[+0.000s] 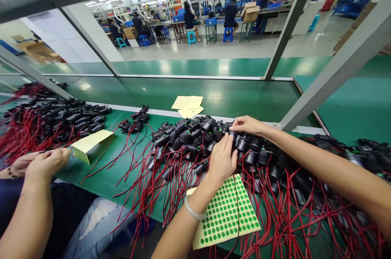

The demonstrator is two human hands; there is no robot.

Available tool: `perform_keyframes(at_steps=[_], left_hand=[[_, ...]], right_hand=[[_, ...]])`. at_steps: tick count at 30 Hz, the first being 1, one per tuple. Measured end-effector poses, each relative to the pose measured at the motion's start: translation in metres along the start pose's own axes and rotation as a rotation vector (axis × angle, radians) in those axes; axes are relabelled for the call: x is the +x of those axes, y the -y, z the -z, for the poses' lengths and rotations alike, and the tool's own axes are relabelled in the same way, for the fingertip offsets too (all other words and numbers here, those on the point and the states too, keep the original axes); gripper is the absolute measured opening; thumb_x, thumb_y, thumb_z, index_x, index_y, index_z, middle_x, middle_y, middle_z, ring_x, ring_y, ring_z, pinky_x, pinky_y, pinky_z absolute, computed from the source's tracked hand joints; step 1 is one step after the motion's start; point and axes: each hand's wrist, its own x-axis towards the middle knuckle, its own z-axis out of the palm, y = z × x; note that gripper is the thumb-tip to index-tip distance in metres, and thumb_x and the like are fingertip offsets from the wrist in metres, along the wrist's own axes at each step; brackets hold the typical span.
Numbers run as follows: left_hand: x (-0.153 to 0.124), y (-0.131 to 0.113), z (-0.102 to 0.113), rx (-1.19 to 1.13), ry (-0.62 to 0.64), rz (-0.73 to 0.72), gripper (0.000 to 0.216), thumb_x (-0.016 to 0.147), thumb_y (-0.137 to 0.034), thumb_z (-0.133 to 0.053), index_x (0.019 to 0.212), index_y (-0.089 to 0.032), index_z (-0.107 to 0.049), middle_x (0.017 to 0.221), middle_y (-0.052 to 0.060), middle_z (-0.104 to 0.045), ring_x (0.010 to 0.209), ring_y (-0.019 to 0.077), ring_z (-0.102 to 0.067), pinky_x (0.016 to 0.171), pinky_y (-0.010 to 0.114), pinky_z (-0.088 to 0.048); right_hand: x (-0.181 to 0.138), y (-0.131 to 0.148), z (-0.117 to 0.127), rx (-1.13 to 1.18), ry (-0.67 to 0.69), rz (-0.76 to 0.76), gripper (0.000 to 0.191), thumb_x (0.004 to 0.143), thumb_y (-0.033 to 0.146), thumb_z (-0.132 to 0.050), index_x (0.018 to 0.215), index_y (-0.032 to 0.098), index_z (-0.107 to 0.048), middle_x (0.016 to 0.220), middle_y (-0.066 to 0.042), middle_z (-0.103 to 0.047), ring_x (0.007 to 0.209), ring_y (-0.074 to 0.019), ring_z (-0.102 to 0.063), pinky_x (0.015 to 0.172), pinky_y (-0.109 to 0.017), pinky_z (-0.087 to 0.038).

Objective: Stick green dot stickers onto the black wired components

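My left hand (222, 157), with a pale bangle on its wrist, has its fingers closed on a black wired part (231, 133) in the heap. My right hand (247, 124) is pinched at the far side of the same part; anything between its fingertips is too small to make out. Around both hands lie many black cylindrical parts (180, 139) with red and black wires, some bearing a green dot. Partly under my left forearm is a pale yellow sheet of green round stickers (227, 214), with a dark wire across it.
At left, a co-worker's hands (45, 163) are beside a folded sticker sheet (91, 145) and another heap of wired parts (61, 120). Yellow backing sheets (187, 103) lie beyond my heap. A slanted metal post (332, 63) rises at right. People sit at benches further back.
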Motion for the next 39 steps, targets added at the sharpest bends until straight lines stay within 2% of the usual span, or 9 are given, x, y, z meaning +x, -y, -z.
perform_keyframes(at_steps=[6, 13, 19, 22, 26, 29, 32, 36, 39], left_hand=[[0.000, 0.000, 0.000, 0.018, -0.012, -0.012, 0.050, 0.090, -0.025, -0.049, 0.137, -0.007, -0.041, 0.141, 0.021, -0.047, 0.129, 0.0284, -0.049, 0.103, 0.044, -0.046], [-0.001, 0.001, -0.001, 0.021, -0.006, -0.007, 0.051, 0.090, -0.024, -0.049, 0.137, -0.007, -0.042, 0.142, 0.022, -0.047, 0.130, 0.0284, -0.048, 0.104, 0.043, -0.045], [0.003, 0.000, 0.000, 0.000, 0.016, 0.001, 0.053, 0.088, -0.026, -0.053, 0.136, -0.007, -0.042, 0.141, 0.022, -0.047, 0.129, 0.0297, -0.048, 0.104, 0.045, -0.045], [0.002, -0.002, 0.016, -0.064, -0.004, -0.030, 0.053, 0.087, -0.029, -0.056, 0.134, -0.005, -0.045, 0.138, 0.022, -0.051, 0.128, 0.0290, -0.050, 0.105, 0.044, -0.046], [-0.031, -0.009, 0.063, -0.119, -0.160, -0.059, 0.045, 0.088, -0.026, -0.056, 0.131, -0.012, -0.049, 0.134, 0.016, -0.056, 0.127, 0.0251, -0.050, 0.106, 0.045, -0.044], [-0.082, -0.011, 0.098, -0.130, -0.257, 0.064, 0.033, 0.088, -0.024, -0.058, 0.120, -0.017, -0.057, 0.123, 0.012, -0.063, 0.118, 0.0229, -0.056, 0.102, 0.044, -0.047], [-0.142, -0.013, 0.111, -0.120, -0.281, 0.259, 0.019, 0.087, -0.020, -0.058, 0.105, -0.017, -0.064, 0.107, 0.009, -0.068, 0.103, 0.0206, -0.062, 0.091, 0.039, -0.052], [-0.202, -0.018, 0.094, -0.085, -0.240, 0.394, 0.015, 0.087, -0.019, -0.057, 0.099, -0.017, -0.067, 0.099, 0.008, -0.069, 0.094, 0.0204, -0.063, 0.083, 0.038, -0.054], [-0.223, -0.025, 0.077, -0.041, -0.197, 0.394, 0.019, 0.087, -0.017, -0.056, 0.102, -0.018, -0.068, 0.106, 0.009, -0.069, 0.099, 0.0221, -0.060, 0.087, 0.041, -0.053]], right_hand=[[-0.004, 0.003, 0.002, 0.030, 0.004, -0.003, 0.031, 0.093, 0.043, -0.054, 0.089, 0.013, -0.060, 0.079, 0.001, -0.061, 0.066, -0.0104, -0.059, 0.063, -0.027, -0.052], [-0.005, 0.005, 0.003, -0.043, 0.018, -0.008, 0.023, 0.091, 0.036, -0.059, 0.096, 0.013, -0.061, 0.090, -0.001, -0.063, 0.075, -0.0121, -0.062, 0.068, -0.030, -0.054], [-0.015, 0.022, 0.002, -0.209, -0.145, 0.024, 0.022, 0.091, 0.035, -0.060, 0.093, 0.014, -0.062, 0.090, -0.001, -0.064, 0.080, -0.0138, -0.062, 0.074, -0.033, -0.053], [-0.041, 0.038, 0.006, -0.290, -0.322, 0.071, 0.018, 0.091, 0.033, -0.058, 0.092, 0.015, -0.062, 0.090, -0.002, -0.064, 0.083, -0.0151, -0.061, 0.080, -0.036, -0.051], [-0.103, 0.059, -0.003, -0.330, -0.490, 0.171, 0.013, 0.089, 0.026, -0.052, 0.091, 0.018, -0.062, 0.092, -0.004, -0.066, 0.087, -0.0190, -0.061, 0.083, -0.036, -0.046], [-0.147, 0.068, -0.029, -0.317, -0.491, 0.255, 0.013, 0.090, 0.029, -0.051, 0.089, 0.021, -0.061, 0.096, -0.004, -0.066, 0.090, -0.0194, -0.061, 0.082, -0.034, -0.045], [-0.169, 0.069, -0.073, -0.330, -0.353, 0.411, 0.014, 0.093, 0.026, -0.047, 0.091, 0.021, -0.060, 0.093, -0.003, -0.066, 0.087, -0.0171, -0.061, 0.077, -0.030, -0.048], [-0.162, 0.066, -0.147, -0.387, -0.174, 0.532, 0.014, 0.093, 0.019, -0.046, 0.092, 0.020, -0.060, 0.092, -0.005, -0.066, 0.087, -0.0172, -0.061, 0.077, -0.030, -0.050], [-0.147, 0.063, -0.195, -0.468, -0.110, 0.558, 0.012, 0.091, 0.016, -0.050, 0.090, 0.019, -0.062, 0.088, -0.004, -0.064, 0.082, -0.0171, -0.060, 0.073, -0.030, -0.050]])
